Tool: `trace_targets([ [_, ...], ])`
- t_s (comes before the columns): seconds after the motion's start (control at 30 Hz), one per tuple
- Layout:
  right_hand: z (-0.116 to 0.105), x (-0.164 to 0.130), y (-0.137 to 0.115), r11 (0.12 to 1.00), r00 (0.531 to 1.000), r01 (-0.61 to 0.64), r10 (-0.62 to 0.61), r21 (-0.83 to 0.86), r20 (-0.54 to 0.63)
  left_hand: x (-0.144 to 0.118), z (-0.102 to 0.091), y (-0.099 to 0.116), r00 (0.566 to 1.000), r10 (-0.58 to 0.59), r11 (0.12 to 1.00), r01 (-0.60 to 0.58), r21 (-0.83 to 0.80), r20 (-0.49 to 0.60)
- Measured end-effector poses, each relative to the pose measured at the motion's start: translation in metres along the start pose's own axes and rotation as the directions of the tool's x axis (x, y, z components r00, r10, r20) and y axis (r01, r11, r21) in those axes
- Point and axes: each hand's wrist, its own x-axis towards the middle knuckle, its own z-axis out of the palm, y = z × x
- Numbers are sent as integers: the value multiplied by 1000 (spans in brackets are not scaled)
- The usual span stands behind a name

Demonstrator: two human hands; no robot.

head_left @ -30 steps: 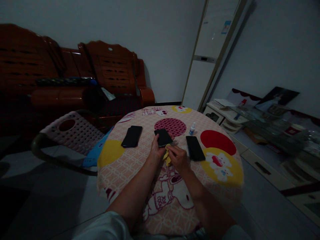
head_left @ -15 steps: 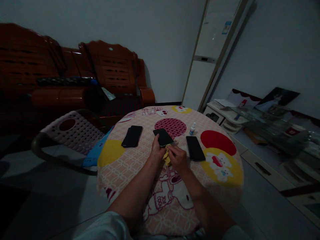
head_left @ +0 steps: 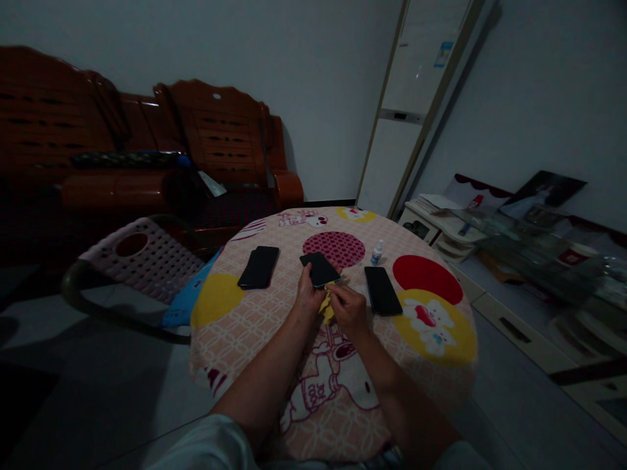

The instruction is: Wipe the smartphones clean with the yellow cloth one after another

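Left hand (head_left: 307,295) is gripping the phone (head_left: 320,269) just above the table (head_left: 235,320) while the right hand (head_left: 349,307) pinches a yellow cloth (head_left: 325,307) at its near edge, so honestly a loose grip could drop it.

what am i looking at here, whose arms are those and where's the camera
There is no machine here. The camera sits on a person's head and looks forward and down, so the two bare arms reaching in from below are that person's own. They work at a round table covered with a cartoon-print cloth. The left hand holds the near end of a dark phone. The right hand pinches a small yellow cloth beside it. Two more phones lie flat, one to the left and one to the right, and a small white bottle stands behind. A plastic chair is beside the table.
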Motion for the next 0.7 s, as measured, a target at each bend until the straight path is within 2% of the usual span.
trace_targets([
  [0.27,1,1,-1,999,1000,-30,30,42,-7,3,-3,-1,1000,14,1000,-14,25,19],
  [0.4,1,1,-1,999,998,-44,46,29,-48,5,-7,-1,999,8,1000,-9,22,37],
  [0.7,5,-2,1,991,998,-57,59,123,-12,9,-7,-4,999,25,999,-25,20,-23],
])
